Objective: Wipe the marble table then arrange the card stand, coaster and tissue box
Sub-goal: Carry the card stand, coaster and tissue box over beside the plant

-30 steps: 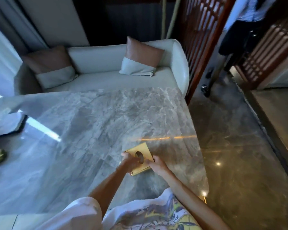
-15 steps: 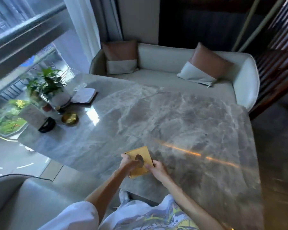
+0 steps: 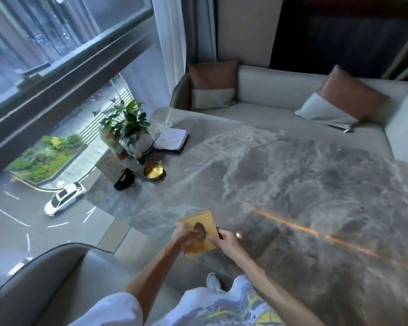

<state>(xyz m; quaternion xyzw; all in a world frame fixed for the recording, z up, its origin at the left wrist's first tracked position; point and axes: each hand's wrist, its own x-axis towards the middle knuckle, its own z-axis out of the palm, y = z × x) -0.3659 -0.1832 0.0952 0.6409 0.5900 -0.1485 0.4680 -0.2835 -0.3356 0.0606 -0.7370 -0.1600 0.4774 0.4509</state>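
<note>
At the near edge of the marble table (image 3: 280, 184), the gold tissue box (image 3: 204, 228) with its dark oval opening is gripped by 2 hands: the left hand (image 3: 183, 235) clasps its left side, the right hand (image 3: 224, 241) its right. Far left stand a card stand (image 3: 110, 165), gold dish (image 3: 154, 171), potted plant (image 3: 127, 128) and notebook (image 3: 171, 138).

A wide window (image 3: 57, 55) fills the left wall, its dark frame crossing on a slant; far below lie a street, a white car (image 3: 65, 201) and a green patch of garden. A pale curtain (image 3: 172, 50) hangs by the corner. A cream sofa (image 3: 280, 90) runs along the far side, carrying two brown-and-white cushions (image 3: 212, 84), one at each end. Daylight glazes the grey-veined marble surface (image 3: 292, 184), and a thin orange streak of light (image 3: 316, 234) crosses it. A grey armchair (image 3: 45, 278) stands close at the lower left.
</note>
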